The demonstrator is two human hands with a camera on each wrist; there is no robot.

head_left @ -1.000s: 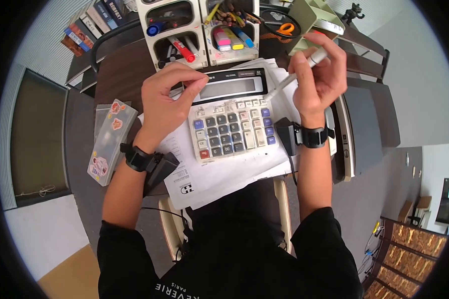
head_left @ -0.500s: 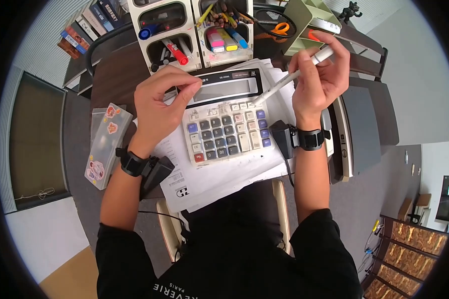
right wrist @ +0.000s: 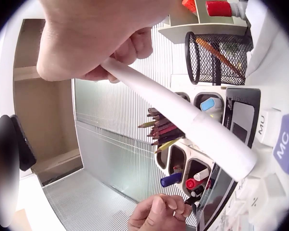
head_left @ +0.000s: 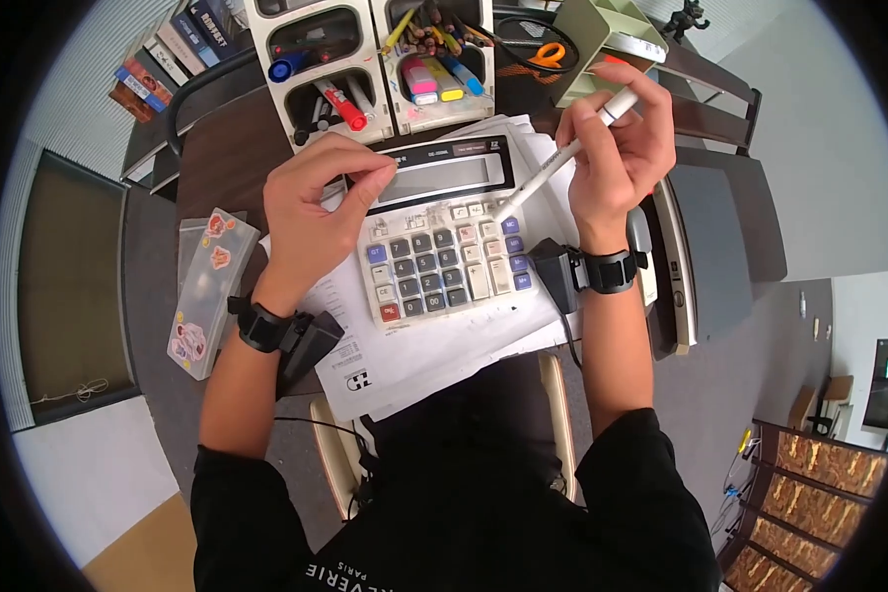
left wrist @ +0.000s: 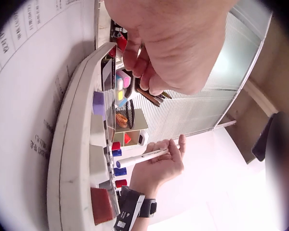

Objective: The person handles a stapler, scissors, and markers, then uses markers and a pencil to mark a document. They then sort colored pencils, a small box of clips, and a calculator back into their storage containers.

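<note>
A large white calculator (head_left: 395,308) with grey, white and blue keys lies on a stack of papers. My right hand (head_left: 617,163) grips a white pen (head_left: 543,178) slantwise, fingers curled round its upper part. The blunt lower end of the pen (right wrist: 231,156) is close over the upper right keys, beside the division key (right wrist: 267,197). My left hand (head_left: 316,197) hovers at the calculator's upper left corner, its thumb and index fingertips together. In the left wrist view, the curled fingers (left wrist: 147,77) show nothing between them and overlap the pen organizer behind.
Papers (head_left: 444,360) spread under the calculator. A white organizer (head_left: 390,118) with markers and pencils stands behind it, next to a mesh cup (right wrist: 212,60) and orange scissors (head_left: 548,56). A stickered clear case (head_left: 207,286) lies at left. A grey machine (head_left: 705,266) stands at right.
My right hand has brought the pen's lower end down and left, from the calculator's upper right corner to the keys below. The left hand keeps its place by the display; the whole view has shifted slightly.
</note>
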